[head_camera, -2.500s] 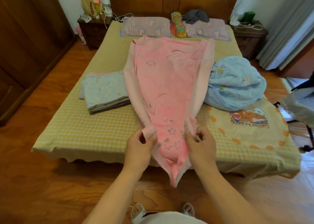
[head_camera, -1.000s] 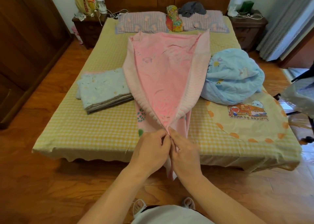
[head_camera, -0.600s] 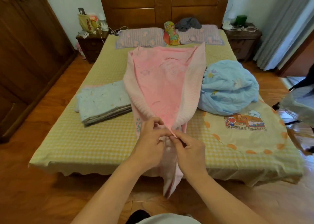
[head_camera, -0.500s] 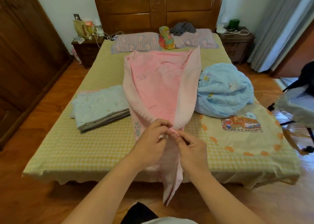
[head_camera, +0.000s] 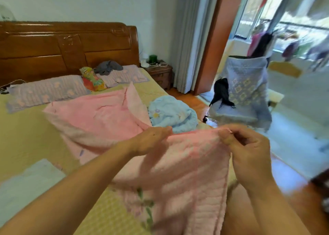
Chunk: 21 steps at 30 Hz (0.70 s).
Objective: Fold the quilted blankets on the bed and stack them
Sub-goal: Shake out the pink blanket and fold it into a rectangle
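A pink quilted blanket [head_camera: 99,120] lies along the yellow bed [head_camera: 23,138], folded lengthwise. Its near end is lifted off the bed. My left hand [head_camera: 151,140] pinches the top edge of that raised end on the left. My right hand [head_camera: 247,149] pinches the same edge on the right, so the cloth hangs stretched between them. A crumpled light-blue blanket [head_camera: 172,115] sits on the bed just beyond my hands. A folded pale-blue blanket [head_camera: 25,186] lies at the lower left, blurred.
Two striped pillows [head_camera: 46,90], a colourful cushion [head_camera: 92,79] and grey cloth rest by the wooden headboard [head_camera: 67,45]. A nightstand [head_camera: 160,72] stands right of the bed. A covered chair [head_camera: 245,92] stands by the open doorway on the wooden floor.
My hands, which met at the blanket's near tip, have moved apart and lifted, spreading the near edge between them. The view has swung to the right toward the doorway.
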Tool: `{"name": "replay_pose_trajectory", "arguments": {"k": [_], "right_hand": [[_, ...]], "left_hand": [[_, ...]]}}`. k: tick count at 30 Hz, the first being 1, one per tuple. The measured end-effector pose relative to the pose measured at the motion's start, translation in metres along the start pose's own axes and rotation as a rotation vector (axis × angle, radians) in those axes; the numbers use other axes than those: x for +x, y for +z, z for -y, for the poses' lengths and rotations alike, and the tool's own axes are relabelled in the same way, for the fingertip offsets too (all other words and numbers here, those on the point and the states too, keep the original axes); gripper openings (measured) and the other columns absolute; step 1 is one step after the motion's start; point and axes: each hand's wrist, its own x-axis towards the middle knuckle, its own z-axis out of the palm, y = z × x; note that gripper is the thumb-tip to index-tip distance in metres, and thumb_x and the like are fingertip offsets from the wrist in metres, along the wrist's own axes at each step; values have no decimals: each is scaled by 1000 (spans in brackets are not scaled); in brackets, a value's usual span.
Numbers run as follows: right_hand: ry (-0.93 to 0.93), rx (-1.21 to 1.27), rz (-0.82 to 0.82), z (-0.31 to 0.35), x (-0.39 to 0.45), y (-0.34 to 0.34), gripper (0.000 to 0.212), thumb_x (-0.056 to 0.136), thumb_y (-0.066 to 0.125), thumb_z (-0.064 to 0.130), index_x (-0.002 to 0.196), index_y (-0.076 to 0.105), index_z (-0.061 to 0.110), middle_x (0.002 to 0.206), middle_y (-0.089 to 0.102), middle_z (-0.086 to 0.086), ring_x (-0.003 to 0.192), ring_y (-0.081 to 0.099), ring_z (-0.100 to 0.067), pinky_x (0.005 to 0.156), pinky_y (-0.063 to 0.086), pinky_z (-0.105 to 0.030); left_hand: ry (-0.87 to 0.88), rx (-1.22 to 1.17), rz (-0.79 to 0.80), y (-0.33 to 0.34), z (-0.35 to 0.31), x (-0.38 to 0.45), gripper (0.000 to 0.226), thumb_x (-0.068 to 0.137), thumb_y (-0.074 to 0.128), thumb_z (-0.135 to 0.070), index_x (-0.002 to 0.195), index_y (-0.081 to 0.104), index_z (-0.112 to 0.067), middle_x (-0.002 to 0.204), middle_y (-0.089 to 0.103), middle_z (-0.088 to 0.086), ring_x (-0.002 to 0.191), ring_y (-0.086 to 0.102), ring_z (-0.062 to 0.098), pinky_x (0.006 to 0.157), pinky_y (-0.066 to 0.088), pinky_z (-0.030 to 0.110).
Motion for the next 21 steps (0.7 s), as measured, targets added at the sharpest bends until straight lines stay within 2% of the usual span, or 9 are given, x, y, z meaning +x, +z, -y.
{"name": "replay_pose_trajectory", "arguments": {"k": [3, 5, 8, 10, 13, 16, 17, 19, 21], "right_hand": [[-35, -88, -153, 13, 13, -10, 29, 88, 71, 18, 77, 76, 44, 76, 73, 16, 75, 65, -2, 73, 50, -15], [-16, -155, -329, 14, 21, -15, 23, 90, 72, 14, 80, 78, 34, 78, 74, 8, 77, 65, -8, 75, 53, -29], [60, -213, -553, 12, 40, -22, 19, 89, 70, 17, 76, 76, 30, 74, 71, 7, 74, 62, -11, 76, 53, -37], [116, -239, -636, 11, 54, -24, 24, 90, 69, 19, 71, 74, 34, 72, 68, 12, 75, 60, -11, 76, 52, -36], [165, -238, -701, 10, 71, -22, 26, 90, 68, 19, 69, 72, 35, 73, 66, 13, 75, 58, -11, 74, 50, -33], [187, -194, -746, 15, 93, -13, 17, 89, 69, 15, 78, 75, 27, 75, 65, 10, 76, 59, -10, 74, 50, -30], [216, -174, -752, 17, 103, -9, 12, 89, 69, 13, 83, 75, 23, 78, 66, 8, 78, 61, -12, 75, 51, -31], [265, -94, -772, 20, 125, -5, 10, 85, 71, 11, 84, 76, 19, 89, 71, 1, 91, 68, -18, 81, 56, -34], [266, -83, -788, 25, 147, -1, 11, 81, 71, 12, 79, 77, 22, 98, 74, -4, 98, 70, -22, 81, 56, -33]], "left_hand": [[-17, 1, 17, -24, 14, 22, 48, 106, 24, -52, 86, 57, -24, 90, 61, -20, 77, 48, -1, 87, 40, 37], [27, -10, 36, -40, 16, 28, 48, 111, 24, -40, 77, 53, -21, 75, 56, -23, 67, 44, -1, 82, 40, 40], [53, 24, 45, -56, 33, 29, 64, 101, 28, -66, 87, 69, -18, 89, 66, -13, 79, 57, 6, 86, 44, 32], [73, 36, 5, -64, 51, 26, 71, 85, 37, -86, 76, 66, -22, 80, 64, -12, 76, 56, 10, 81, 45, 33], [83, 112, -7, -70, 84, 22, 63, 77, 46, -86, 77, 69, -27, 80, 65, -10, 78, 60, 13, 82, 48, 38], [63, 203, 25, -66, 116, 14, 87, 75, 34, -95, 84, 67, -15, 83, 64, -3, 82, 59, 20, 82, 47, 38], [40, 236, 53, -64, 127, 9, 86, 77, 30, -93, 85, 65, -15, 83, 61, -4, 82, 58, 19, 80, 45, 35], [-7, 285, 97, -58, 155, -1, 61, 91, 36, -78, 83, 60, -23, 84, 57, -10, 85, 56, 16, 77, 41, 30], [-66, 254, 104, -56, 183, -12, 32, 102, 45, -56, 84, 58, -34, 93, 61, -10, 93, 58, 17, 81, 41, 29]]}}
